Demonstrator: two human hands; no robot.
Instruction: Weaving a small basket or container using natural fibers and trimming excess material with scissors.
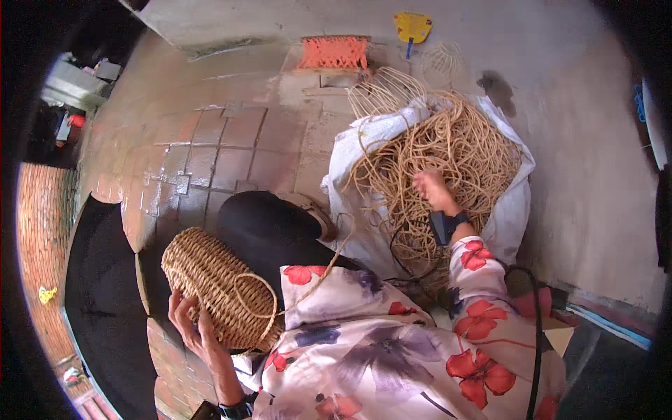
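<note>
My left hand (pixel 196 322) grips the lower left side of a woven tan basket (pixel 206 276), which lies tilted beside my dark-clad leg (pixel 259 220). A strand of cord (pixel 325 276) loops over the basket and runs up toward a large tangled heap of tan cord (pixel 462 140). This heap fills an open white woven sack (pixel 511 206). My right hand (pixel 430 189) is over the heap, fingers curled among the strands; what it holds, if anything, is unclear. A black band with a device sits on that wrist.
An orange woven frame (pixel 332 52), a yellow paddle-shaped object (pixel 413 28) and pale loose cord (pixel 441 59) lie beyond the sack. Paving tiles (pixel 231 154) stretch left, a dark mat (pixel 98 294) and rolled reed-like material (pixel 42 231) are at far left, a grey wall (pixel 595 175) at right.
</note>
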